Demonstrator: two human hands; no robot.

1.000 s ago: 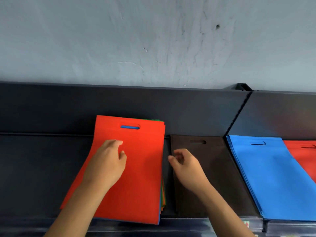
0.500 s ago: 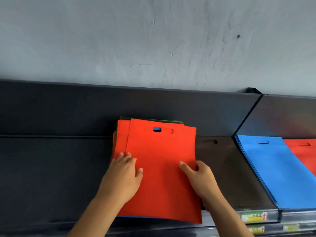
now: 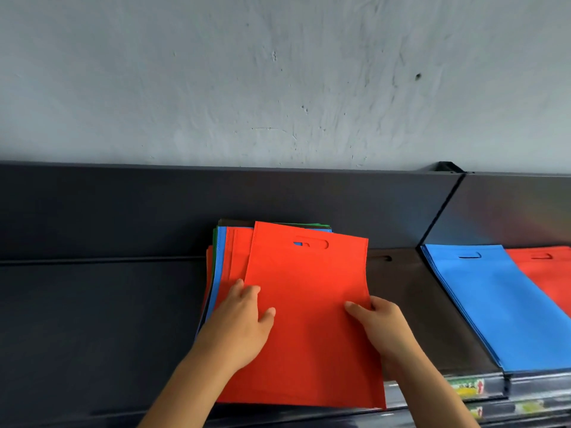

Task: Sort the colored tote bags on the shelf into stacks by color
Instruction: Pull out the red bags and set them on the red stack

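A mixed pile of tote bags [image 3: 220, 267] lies on the dark shelf, with blue, green, brown and red edges showing at its left and back. On top lies a red bag [image 3: 309, 304], slid to the right and overhanging the pile. My right hand [image 3: 378, 330] pinches this bag's right edge, thumb on top and fingers underneath. My left hand [image 3: 244, 322] rests flat on the pile at the bag's left edge. To the right lie a brown bag stack [image 3: 414, 304], a blue stack [image 3: 500, 304] and a red stack [image 3: 547, 279].
The shelf [image 3: 92, 319] stretches bare and dark to the left of the pile. A low back panel [image 3: 123, 211] runs behind it under a grey wall. Price labels [image 3: 466, 386] sit on the front rail at the lower right.
My right hand moved from the brown stack to the top red bag and gripped its right edge. That bag has slid rightward off the pile, exposing the bags underneath.
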